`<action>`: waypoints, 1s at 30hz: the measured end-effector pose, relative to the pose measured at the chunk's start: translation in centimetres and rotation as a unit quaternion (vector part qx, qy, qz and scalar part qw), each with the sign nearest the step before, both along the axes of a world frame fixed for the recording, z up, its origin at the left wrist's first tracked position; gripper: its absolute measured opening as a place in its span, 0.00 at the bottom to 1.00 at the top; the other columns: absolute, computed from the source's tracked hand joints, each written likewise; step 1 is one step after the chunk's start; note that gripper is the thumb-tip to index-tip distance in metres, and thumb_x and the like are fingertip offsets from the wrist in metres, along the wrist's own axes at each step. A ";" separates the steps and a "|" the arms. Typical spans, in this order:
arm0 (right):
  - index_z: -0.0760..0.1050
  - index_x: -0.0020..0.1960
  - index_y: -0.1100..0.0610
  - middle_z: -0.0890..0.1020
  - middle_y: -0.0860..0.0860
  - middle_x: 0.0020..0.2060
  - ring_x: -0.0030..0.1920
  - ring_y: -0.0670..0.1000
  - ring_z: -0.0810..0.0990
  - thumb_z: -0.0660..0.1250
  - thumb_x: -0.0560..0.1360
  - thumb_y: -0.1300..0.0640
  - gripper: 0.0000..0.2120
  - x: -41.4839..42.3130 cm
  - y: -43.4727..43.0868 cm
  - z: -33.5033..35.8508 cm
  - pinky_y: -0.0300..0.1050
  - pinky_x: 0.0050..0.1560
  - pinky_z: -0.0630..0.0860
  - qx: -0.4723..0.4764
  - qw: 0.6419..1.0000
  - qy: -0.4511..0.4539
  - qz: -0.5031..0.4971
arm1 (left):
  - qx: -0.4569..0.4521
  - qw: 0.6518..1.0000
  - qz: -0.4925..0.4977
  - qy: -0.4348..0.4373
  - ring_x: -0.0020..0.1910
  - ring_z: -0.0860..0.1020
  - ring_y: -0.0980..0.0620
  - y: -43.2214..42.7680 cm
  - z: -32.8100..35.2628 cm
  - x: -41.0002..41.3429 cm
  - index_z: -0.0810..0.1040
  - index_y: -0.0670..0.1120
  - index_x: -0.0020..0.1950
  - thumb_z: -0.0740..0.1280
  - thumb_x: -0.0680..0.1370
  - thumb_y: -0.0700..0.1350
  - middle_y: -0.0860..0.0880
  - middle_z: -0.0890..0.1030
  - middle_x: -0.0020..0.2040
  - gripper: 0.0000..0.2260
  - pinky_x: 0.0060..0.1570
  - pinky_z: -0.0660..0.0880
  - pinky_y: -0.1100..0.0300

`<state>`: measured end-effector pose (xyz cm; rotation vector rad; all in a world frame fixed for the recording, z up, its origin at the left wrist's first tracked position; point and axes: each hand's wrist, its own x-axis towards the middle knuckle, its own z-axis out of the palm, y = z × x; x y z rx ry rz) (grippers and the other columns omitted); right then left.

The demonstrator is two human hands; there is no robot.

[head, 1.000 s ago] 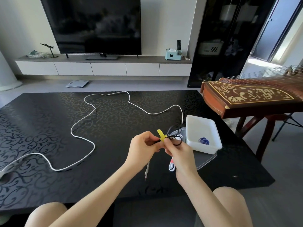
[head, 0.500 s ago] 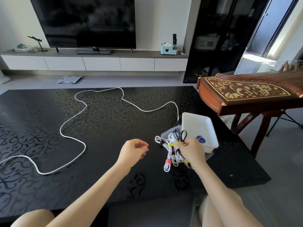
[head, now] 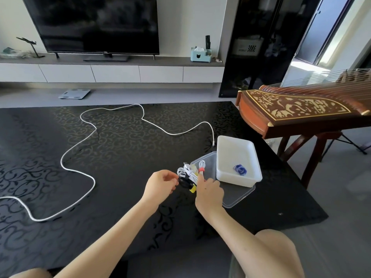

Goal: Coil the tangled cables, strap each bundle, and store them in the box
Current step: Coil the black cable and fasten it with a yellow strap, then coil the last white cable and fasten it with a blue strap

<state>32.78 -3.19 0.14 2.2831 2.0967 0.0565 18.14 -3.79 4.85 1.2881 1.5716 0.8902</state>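
Observation:
Several strapped cable bundles [head: 190, 172] lie in a pile at the near left corner of the white box [head: 251, 178]: white coils with red and yellow straps, and a black coil with a yellow strap [head: 185, 184]. My right hand [head: 209, 192] rests its straight index finger on the white coils beside the red strap. My left hand [head: 160, 184] hovers just left of the black coil with loosely curled fingers that hold nothing I can see. A long white cable [head: 80, 143] lies loose in wide curves across the black table [head: 40, 157].
Inside the white box lies a small blue coil [head: 240, 169]. A clear lid [head: 239, 195] sits under the box and sticks out toward me. A wooden zither [head: 301, 111] on a stand is close to the table's right edge.
The black coil has gone from both hands onto the pile by the box. My right hand has let go of it, and my left hand has moved right toward the pile.

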 end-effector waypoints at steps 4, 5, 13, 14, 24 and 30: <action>0.53 0.74 0.54 0.77 0.55 0.56 0.55 0.54 0.76 0.63 0.77 0.59 0.30 1.3 0.0 0.8 0.43 0.48 0.74 0.004 0.996 0.092 0.005 | 0.018 1.000 0.012 -0.009 0.39 0.79 0.52 1.6 0.8 -0.2 0.79 0.47 0.43 0.62 0.76 0.35 0.48 0.83 0.40 0.10 0.44 0.78 0.57; 0.58 0.71 0.53 0.78 0.54 0.54 0.53 0.54 0.77 0.64 0.75 0.60 0.27 1.7 -0.2 1.2 0.43 0.46 0.74 0.005 0.991 0.135 -0.001 | 0.023 1.000 0.016 -0.011 0.39 0.79 0.52 2.0 1.0 -0.2 0.79 0.47 0.43 0.62 0.76 0.35 0.49 0.83 0.40 0.10 0.43 0.78 0.58; 0.73 0.43 0.52 0.78 0.49 0.34 0.34 0.49 0.78 0.71 0.63 0.63 0.12 7.9 -1.8 7.1 0.41 0.34 0.72 -0.029 0.838 0.537 -0.093 | 0.044 0.998 -0.006 0.036 0.40 0.79 0.51 5.7 1.7 2.2 0.79 0.48 0.43 0.63 0.76 0.37 0.50 0.82 0.40 0.09 0.45 0.77 0.55; 0.74 0.43 0.53 0.78 0.51 0.34 0.34 0.49 0.78 0.71 0.62 0.65 0.12 9.1 -1.8 7.9 0.40 0.33 0.73 -0.018 0.819 0.563 -0.109 | 0.055 0.996 -0.022 0.073 0.41 0.79 0.52 6.1 1.7 3.1 0.80 0.49 0.43 0.64 0.76 0.38 0.52 0.82 0.40 0.08 0.44 0.77 0.56; 0.72 0.43 0.56 0.76 0.54 0.37 0.36 0.50 0.75 0.70 0.65 0.67 0.11 16.1 1.2 11.1 0.41 0.31 0.70 0.043 0.820 0.546 -0.166 | 0.169 0.805 -0.333 0.460 0.54 0.75 0.44 9.8 -0.7 19.2 0.74 0.52 0.62 0.62 0.76 0.59 0.46 0.76 0.53 0.18 0.44 0.68 0.55; 0.71 0.41 0.53 0.78 0.53 0.37 0.37 0.51 0.77 0.71 0.64 0.66 0.13 17.2 2.6 10.5 0.41 0.32 0.69 0.045 0.817 0.544 -0.185 | 0.096 0.686 -0.413 0.591 0.37 0.72 0.51 11.1 -0.2 22.1 0.75 0.50 0.58 0.57 0.79 0.57 0.53 0.70 0.34 0.15 0.37 0.65 0.60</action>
